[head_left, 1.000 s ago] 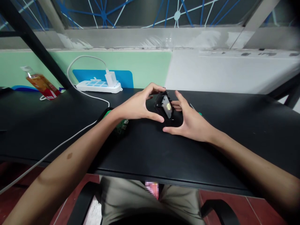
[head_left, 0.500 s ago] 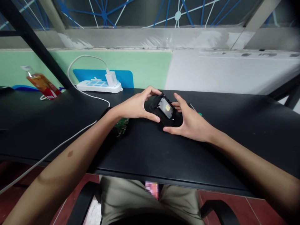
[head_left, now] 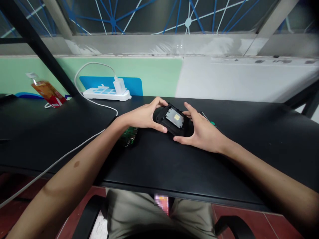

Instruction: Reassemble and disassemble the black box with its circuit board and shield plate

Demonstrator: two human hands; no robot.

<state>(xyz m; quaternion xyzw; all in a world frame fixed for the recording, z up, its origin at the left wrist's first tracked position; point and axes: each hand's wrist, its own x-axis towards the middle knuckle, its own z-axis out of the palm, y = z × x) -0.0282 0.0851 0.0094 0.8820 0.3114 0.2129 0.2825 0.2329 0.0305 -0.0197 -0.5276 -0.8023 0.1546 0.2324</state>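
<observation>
A black plastic housing (head_left: pixel 169 127) is held just above the desk, tilted. Set in its upper face is a silver metal plate (head_left: pixel 171 115) with a small pale-yellow square on it. My left hand (head_left: pixel 147 116) grips the left end, thumb along the near side and fingers over the far side. At the opposite end my right hand (head_left: pixel 199 127) curves around the housing, with its thumb in front and index finger raised. A green circuit board (head_left: pixel 129 136) lies partly hidden under my left forearm. Beyond my right hand, a thin tool with a green part (head_left: pixel 212 123) shows in part.
Against the wall stands a white power strip (head_left: pixel 107 94) with a plugged-in white charger (head_left: pixel 119 86). Its white cable (head_left: pixel 92 135) runs across the left side of the black desk (head_left: pixel 159 166). A drink bottle (head_left: pixel 48 91) leans at the far left, near a slanted black post (head_left: pixel 50 43).
The housing has been turned and tipped flatter, so its metal plate faces up more. My left hand has shifted slightly left and down. The whole view has moved a little.
</observation>
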